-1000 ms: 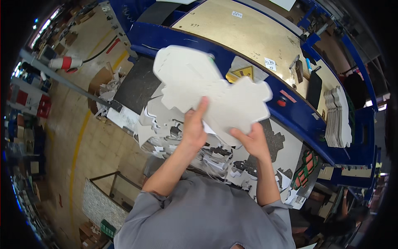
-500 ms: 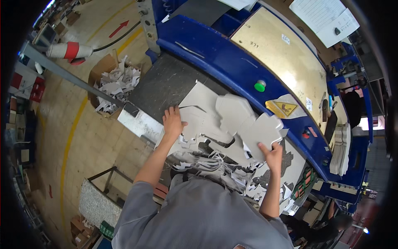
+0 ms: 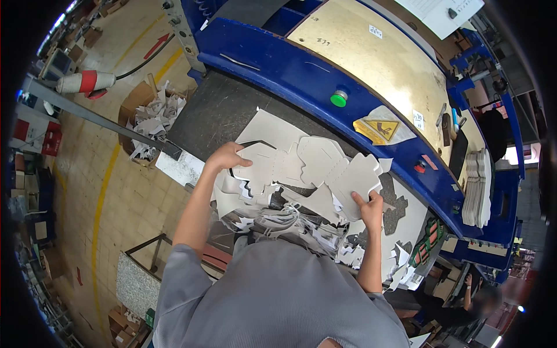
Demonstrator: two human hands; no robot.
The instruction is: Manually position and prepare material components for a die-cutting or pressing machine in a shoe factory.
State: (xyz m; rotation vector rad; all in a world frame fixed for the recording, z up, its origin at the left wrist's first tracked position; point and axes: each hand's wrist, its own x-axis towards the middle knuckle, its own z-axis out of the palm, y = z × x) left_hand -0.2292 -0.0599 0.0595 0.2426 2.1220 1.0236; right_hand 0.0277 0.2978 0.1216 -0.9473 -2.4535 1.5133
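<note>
On the black work surface (image 3: 203,116) lies a light grey cardboard-like sheet (image 3: 270,123) with several cut-out shapes over it. My left hand (image 3: 226,158) grips the edge of a cut-out piece (image 3: 258,165), thumb on top and the other fingers partly hidden. At the right, my right hand (image 3: 369,209) pinches another cut-out piece (image 3: 355,181) by its near edge, thumb on its face. A third cut-out (image 3: 318,159) lies between the two. Torn grey scraps (image 3: 278,221) are heaped between my arms, close to my body.
A blue machine beam (image 3: 278,64) with a green button (image 3: 339,98) and a yellow warning label (image 3: 380,129) spans the far side. Stacked grey pieces (image 3: 477,188) stand at the right. A scrap-filled cardboard box (image 3: 134,104) sits on the floor at left. Another person (image 3: 464,304) is at lower right.
My left hand has gone from lying spread on the sheet to gripping a cut-out piece's edge, which is now lifted. My right hand keeps its piece. The whole view has shifted slightly.
</note>
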